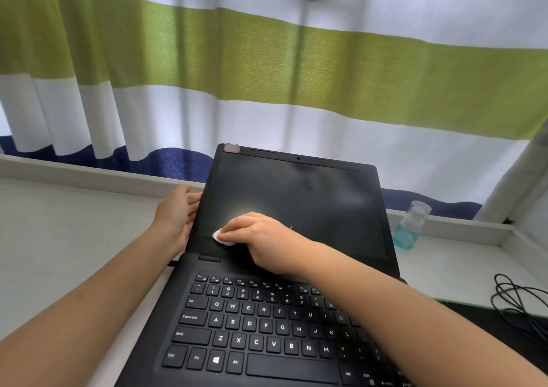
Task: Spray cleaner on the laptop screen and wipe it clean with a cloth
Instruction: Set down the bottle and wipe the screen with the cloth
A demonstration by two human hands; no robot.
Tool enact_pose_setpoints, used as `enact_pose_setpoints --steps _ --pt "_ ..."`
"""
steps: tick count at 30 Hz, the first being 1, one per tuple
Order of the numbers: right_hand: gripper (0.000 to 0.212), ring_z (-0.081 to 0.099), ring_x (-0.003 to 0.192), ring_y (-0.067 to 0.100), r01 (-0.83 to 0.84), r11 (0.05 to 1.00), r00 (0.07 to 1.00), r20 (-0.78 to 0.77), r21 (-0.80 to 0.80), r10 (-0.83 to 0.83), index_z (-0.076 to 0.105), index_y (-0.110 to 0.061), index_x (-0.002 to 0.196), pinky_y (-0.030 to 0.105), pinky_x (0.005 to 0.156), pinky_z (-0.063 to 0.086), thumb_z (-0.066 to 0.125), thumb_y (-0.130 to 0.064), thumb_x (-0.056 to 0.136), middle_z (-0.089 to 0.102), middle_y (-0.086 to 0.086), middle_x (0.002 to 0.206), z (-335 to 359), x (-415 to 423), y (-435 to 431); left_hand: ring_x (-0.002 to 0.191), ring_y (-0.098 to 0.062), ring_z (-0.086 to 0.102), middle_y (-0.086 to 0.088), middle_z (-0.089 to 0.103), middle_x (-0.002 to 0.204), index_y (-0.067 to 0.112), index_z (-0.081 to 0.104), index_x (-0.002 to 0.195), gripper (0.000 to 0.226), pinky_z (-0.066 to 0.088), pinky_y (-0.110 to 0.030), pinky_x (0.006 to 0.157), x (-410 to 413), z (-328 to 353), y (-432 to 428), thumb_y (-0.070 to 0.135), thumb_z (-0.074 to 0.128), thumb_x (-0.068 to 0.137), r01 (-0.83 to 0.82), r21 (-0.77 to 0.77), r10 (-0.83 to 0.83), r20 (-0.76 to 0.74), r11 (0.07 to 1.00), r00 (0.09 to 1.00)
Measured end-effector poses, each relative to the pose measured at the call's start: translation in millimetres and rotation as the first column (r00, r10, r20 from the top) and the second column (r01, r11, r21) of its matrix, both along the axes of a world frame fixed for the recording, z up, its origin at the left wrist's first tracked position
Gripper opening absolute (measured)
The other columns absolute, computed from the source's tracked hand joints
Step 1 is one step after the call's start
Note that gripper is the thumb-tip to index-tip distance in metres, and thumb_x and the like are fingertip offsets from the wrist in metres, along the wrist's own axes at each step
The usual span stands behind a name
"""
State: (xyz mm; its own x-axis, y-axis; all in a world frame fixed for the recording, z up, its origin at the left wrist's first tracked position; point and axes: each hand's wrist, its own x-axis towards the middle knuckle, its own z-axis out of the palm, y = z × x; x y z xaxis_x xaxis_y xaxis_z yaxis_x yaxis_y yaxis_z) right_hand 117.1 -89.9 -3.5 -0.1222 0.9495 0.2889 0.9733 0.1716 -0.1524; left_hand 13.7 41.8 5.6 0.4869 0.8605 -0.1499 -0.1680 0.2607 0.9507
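Observation:
A black laptop [296, 321] stands open on the white table, its dark screen [311, 197] tilted back. My right hand [261, 238] presses a small white cloth [221, 237] against the screen's lower left corner; only the cloth's edge shows under the fingers. My left hand [178, 214] holds the left edge of the lid, fingers behind it. A small clear spray bottle [410, 225] with blue liquid stands to the right of the screen, apart from both hands.
A white table [59, 238] with a raised ledge [89, 176] runs along a striped green, white and blue curtain [267, 60]. A coil of black cable [519, 300] lies at the right on a dark mat [510, 336].

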Motion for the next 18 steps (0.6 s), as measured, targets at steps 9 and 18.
enact_pose_setpoints --steps 9,18 --pt "0.042 0.055 0.115 0.022 -0.034 0.999 0.942 -0.333 0.007 0.035 0.070 -0.001 0.103 0.011 0.103 0.030 0.043 0.016 0.076 0.066 0.014 0.118 16.2 -28.7 37.5 0.075 -0.019 0.061 -0.007 0.063 0.085 0.007 0.060 0.087 0.036 0.048 -0.031 0.059 -7.3 9.0 5.8 0.031 0.035 0.097 -0.021 -0.122 0.025 0.030 0.992 0.999" --pt "0.049 0.053 0.114 0.027 -0.105 0.990 0.993 -0.055 -0.092 0.100 0.070 -0.004 0.103 0.025 0.100 0.034 0.042 0.017 0.069 0.063 0.012 0.122 8.1 -14.4 15.5 0.078 -0.015 0.061 -0.005 0.065 0.085 0.006 0.060 0.094 0.036 0.048 -0.023 0.067 -7.0 3.3 11.2 0.028 0.032 0.097 -0.038 -0.029 0.038 -0.004 0.999 0.999"
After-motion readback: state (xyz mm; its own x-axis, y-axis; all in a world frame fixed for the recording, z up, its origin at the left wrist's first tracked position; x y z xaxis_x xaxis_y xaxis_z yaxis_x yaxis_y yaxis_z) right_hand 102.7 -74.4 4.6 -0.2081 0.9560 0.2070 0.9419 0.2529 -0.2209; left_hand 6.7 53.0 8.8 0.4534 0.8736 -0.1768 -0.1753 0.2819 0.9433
